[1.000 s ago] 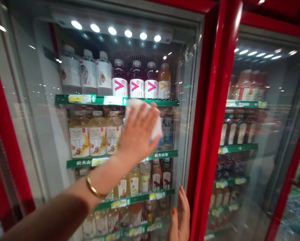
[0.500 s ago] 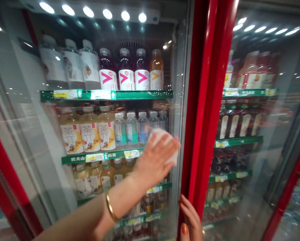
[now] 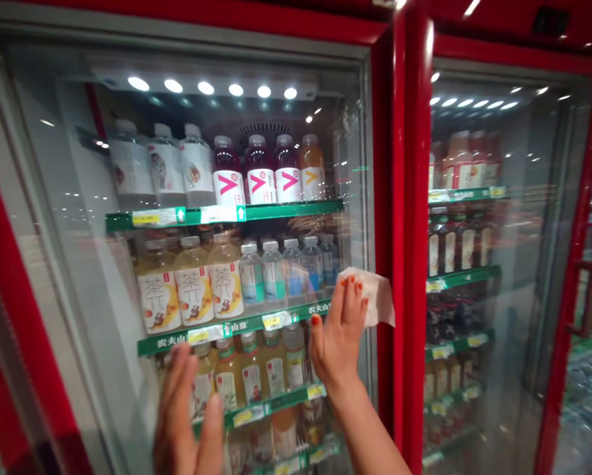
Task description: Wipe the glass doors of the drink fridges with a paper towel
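A thin white tissue (image 3: 379,301) lies against the right edge of the fridge's glass door (image 3: 93,316) and overlaps its red frame (image 3: 385,171). My right hand (image 3: 343,333) presses it there with outstretched fingers. Part of the tissue sticks out to the right of the fingertips. At the lower left, my left hand (image 3: 184,422) is raised before the glass, slightly blurred. Its thumb stands apart from the fingers and no object shows in it. Whether it touches the pane I cannot tell.
Behind the glass, several bottles (image 3: 261,168) stand on green-edged shelves (image 3: 291,210) under a row of lights (image 3: 206,88). A second red-framed fridge (image 3: 467,287) adjoins on the right, with a door handle (image 3: 587,297). More goods line the far right edge.
The tissue has passed from my left hand to my right, after sliding down and right over the glass. My left hand has drawn back to the lower left; my right has risen onto the tissue.
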Demonstrator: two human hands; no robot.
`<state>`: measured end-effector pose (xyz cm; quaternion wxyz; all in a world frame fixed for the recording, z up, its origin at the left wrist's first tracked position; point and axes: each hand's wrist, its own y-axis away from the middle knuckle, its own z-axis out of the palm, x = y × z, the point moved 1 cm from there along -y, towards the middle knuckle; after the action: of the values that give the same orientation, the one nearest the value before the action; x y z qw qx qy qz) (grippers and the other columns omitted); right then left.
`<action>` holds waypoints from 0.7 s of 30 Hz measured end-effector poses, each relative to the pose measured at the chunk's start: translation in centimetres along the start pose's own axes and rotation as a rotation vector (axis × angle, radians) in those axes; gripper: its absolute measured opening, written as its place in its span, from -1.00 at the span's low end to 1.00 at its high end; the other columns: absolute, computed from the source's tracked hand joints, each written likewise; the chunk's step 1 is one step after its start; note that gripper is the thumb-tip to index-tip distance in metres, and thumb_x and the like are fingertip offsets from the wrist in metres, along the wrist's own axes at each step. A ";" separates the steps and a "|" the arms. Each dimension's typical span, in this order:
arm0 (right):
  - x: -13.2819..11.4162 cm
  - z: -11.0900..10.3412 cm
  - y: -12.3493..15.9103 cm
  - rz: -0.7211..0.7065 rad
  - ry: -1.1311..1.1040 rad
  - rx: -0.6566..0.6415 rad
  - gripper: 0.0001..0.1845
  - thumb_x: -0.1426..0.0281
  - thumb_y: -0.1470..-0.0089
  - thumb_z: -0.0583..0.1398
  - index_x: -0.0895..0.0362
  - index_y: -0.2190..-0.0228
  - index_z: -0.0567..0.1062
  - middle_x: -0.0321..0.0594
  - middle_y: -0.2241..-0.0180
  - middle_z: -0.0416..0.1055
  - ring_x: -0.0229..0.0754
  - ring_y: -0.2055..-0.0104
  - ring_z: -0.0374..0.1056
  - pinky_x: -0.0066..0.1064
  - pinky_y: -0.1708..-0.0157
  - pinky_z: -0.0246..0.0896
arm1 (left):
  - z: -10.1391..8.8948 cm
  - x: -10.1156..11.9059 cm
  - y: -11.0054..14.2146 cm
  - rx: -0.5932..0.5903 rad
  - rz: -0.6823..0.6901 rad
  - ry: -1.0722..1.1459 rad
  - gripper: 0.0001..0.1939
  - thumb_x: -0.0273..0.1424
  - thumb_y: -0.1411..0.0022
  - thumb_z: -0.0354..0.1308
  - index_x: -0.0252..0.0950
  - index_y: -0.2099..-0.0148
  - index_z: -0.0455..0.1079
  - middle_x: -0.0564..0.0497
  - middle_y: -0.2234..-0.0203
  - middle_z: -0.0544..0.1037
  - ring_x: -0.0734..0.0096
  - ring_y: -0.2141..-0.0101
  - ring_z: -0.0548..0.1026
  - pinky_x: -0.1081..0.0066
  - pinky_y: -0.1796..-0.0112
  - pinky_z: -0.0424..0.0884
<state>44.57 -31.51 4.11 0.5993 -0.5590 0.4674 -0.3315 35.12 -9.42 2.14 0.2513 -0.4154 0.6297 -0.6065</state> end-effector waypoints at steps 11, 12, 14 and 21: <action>1.4 -0.5 10.0 0.007 -0.030 0.119 -0.23 0.24 -0.49 -0.04 0.16 -0.58 -0.07 0.20 -0.58 -0.04 0.30 -0.64 -0.14 0.41 -0.48 -0.03 | 0.3 -8.9 3.3 0.025 0.086 -0.428 -0.05 -0.38 -0.40 0.21 -0.09 -0.66 -0.19 -0.08 -0.63 -0.11 -0.06 -0.61 -0.18 -0.38 -0.53 -0.20; 0.4 0.2 10.2 0.039 -0.026 0.100 -0.18 0.21 -0.49 -0.03 0.23 -0.58 -0.15 0.25 -0.60 -0.17 0.36 -0.66 -0.32 0.53 -0.49 -0.14 | 0.4 -8.9 3.4 0.022 0.082 -0.429 -0.04 -0.39 -0.40 0.21 -0.11 -0.66 -0.19 -0.08 -0.63 -0.11 -0.04 -0.61 -0.19 -0.36 -0.54 -0.21; -2.4 0.9 12.0 -0.056 -0.036 -0.001 -0.12 0.10 -0.45 0.01 0.22 -0.58 -0.10 0.11 -0.62 -0.17 0.29 -0.67 -0.43 0.54 -0.53 -0.24 | 0.2 -9.0 3.5 0.014 0.079 -0.427 -0.04 -0.40 -0.40 0.21 -0.12 -0.66 -0.19 -0.09 -0.63 -0.11 -0.01 -0.62 -0.19 -0.34 -0.54 -0.21; -0.6 0.1 14.7 -0.079 0.003 -0.008 -0.15 0.28 -0.42 -0.03 0.13 -0.59 -0.19 -0.16 -0.62 -0.37 0.05 -0.66 -0.45 0.40 -0.59 -0.44 | 0.0 -8.9 3.4 -0.005 0.096 -0.435 -0.02 -0.38 -0.40 0.23 -0.14 -0.67 -0.21 -0.06 -0.64 -0.16 0.07 -0.62 -0.26 -0.24 -0.56 -0.29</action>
<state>42.62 -28.69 -10.23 0.5829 -0.5790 0.4468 -0.3540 39.12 -2.33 -2.81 0.4088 -0.5067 0.5811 -0.4884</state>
